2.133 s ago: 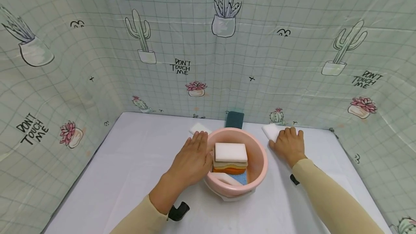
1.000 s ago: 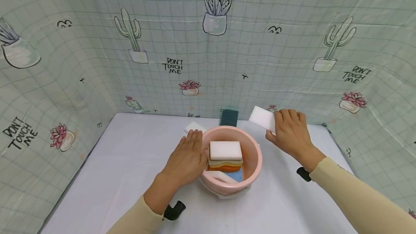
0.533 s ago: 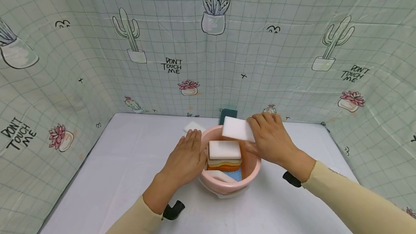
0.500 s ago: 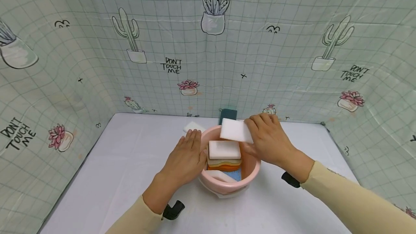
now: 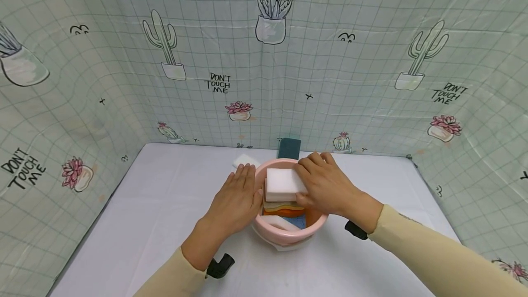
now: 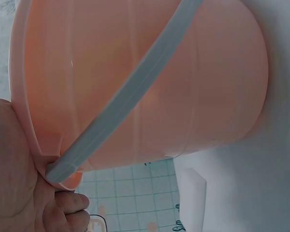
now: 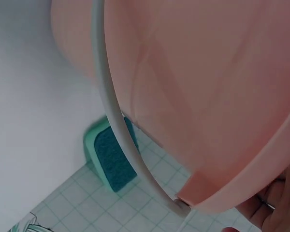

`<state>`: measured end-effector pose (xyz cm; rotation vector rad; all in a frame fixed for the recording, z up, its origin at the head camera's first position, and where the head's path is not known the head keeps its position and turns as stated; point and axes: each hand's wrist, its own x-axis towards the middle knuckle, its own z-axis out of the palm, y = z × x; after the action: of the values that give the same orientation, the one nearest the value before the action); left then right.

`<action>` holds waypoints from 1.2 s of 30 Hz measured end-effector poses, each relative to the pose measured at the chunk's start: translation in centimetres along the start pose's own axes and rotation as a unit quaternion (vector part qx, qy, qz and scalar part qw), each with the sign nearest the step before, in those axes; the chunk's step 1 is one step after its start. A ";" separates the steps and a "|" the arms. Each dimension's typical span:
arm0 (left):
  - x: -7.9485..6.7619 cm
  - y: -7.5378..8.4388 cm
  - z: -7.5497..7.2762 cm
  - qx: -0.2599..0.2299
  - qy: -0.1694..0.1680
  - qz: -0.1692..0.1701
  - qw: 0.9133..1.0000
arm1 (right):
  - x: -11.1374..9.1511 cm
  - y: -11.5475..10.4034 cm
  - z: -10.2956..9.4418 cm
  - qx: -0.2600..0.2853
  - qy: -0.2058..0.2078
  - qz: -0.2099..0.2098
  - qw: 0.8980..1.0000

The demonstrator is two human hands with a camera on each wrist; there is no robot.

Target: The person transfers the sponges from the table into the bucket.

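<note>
A pink bucket [image 5: 284,237] stands upright on the white table with a stack of sponges inside. My right hand [image 5: 323,184] reaches over the bucket's right rim and grips a white sponge [image 5: 284,178] right at the top of the stack. Below it show beige and orange layers [image 5: 284,212], a blue sponge [image 5: 300,221] and a slanted white sponge [image 5: 280,222]. My left hand [image 5: 235,203] rests against the bucket's left rim with its fingers straight. The left wrist view shows that hand [image 6: 14,164] at the rim beside the grey handle [image 6: 121,101].
Behind the bucket a dark green scrub pad [image 5: 289,148] leans at the back wall; the right wrist view shows the pad's [image 7: 115,154] lighter green edge. Another white sponge [image 5: 243,159] lies behind my left fingers. A cactus-print cloth [image 5: 198,104] encloses the table [image 5: 165,219].
My right hand has lifted the white sponge from the table at right, carried it left and lowered it onto the stack in the bucket. The left hand has stayed at the rim.
</note>
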<state>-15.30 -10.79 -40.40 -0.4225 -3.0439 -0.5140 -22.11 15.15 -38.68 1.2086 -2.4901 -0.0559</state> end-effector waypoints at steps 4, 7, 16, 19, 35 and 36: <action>0.0 0.0 0.0 -0.002 0.000 0.001 1.000 | 0.1 -0.1 0.2 -0.006 -0.002 -0.002 1.000; 0.0 -0.1 0.0 -0.004 0.001 0.001 1.000 | 0.0 -0.1 0.2 -0.009 -0.005 -0.001 1.000; 0.1 -0.2 0.1 -0.012 0.001 -0.003 1.000 | -0.3 0.0 0.4 -0.003 0.001 0.013 1.000; 0.0 -0.1 0.1 -0.017 0.002 -0.004 1.000 | -0.5 0.1 0.4 0.001 0.001 0.021 1.000; 0.1 -0.1 0.2 -0.011 0.006 -0.002 1.000 | -1.3 0.9 0.6 0.011 0.044 0.021 0.999; 0.1 -0.2 0.2 -0.008 0.006 -0.002 1.000 | -1.4 1.0 0.7 0.010 0.049 0.018 0.999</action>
<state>-15.45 -10.83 -40.63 -0.4122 -3.0322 -0.5381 -22.30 16.72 -39.54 1.1448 -2.4315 0.0379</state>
